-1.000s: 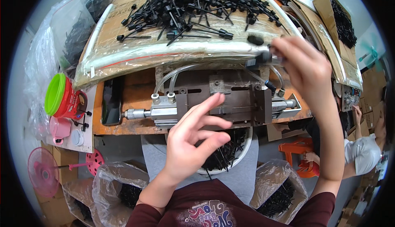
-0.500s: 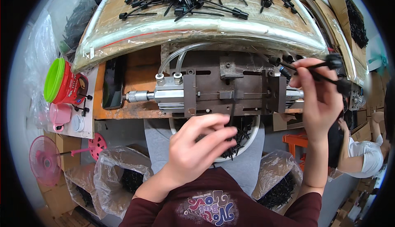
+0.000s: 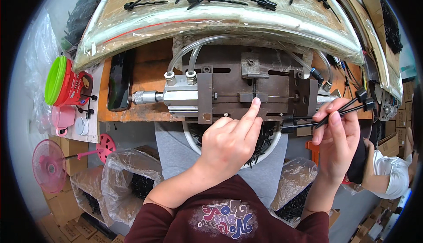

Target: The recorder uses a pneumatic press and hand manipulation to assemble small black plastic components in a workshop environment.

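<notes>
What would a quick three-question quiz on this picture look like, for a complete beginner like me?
1. Multiple choice: what does the right hand hold?
A) a pink mug
B) several black rods with knobbed ends
C) a clear tube

2. True or false: the left hand has its index finger stretched out toward the middle of the metal fixture.

3. Fill in the blank: the red tub at the left of the picture has a ____ rim.

Key: 1. B; 2. True; 3. green
</notes>
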Available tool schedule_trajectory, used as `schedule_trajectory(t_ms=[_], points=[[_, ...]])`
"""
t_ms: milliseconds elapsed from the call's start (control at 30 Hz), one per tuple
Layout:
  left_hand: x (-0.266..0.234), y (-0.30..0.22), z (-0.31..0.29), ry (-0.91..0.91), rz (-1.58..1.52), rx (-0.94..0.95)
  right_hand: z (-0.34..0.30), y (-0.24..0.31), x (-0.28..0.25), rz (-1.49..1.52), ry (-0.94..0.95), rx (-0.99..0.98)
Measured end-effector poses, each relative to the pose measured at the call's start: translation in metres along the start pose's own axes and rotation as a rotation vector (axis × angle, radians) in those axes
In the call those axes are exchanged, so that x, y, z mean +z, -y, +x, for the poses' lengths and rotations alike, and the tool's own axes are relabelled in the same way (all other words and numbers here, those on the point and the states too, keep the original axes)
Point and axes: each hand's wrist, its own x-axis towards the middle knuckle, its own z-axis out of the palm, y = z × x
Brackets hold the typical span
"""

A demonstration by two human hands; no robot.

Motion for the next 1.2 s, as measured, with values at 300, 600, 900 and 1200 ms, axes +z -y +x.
schedule_trajectory(t_ms=[300,600,900,1200], points=[[-0.011,0.002,0.003,0.095,-0.105,-0.045,-0.006,-0.017,0.004,0.155,-0.037,0.153],[-0.052,-0.010,0.003,0.076,-0.751,-0.051,-0.012,-0.023,0.013,0.281,0.046,0.253],[-0.041,-0.011,-0.011,0.003,-0.543,-0.158,-0.002,-0.027,-0.001,0.207,-0.195,0.031],[-0.007,0.001,-0.002,0.047,-0.006,0.010,-0.012,-0.027,0.002,0.195,-0.210,0.042]])
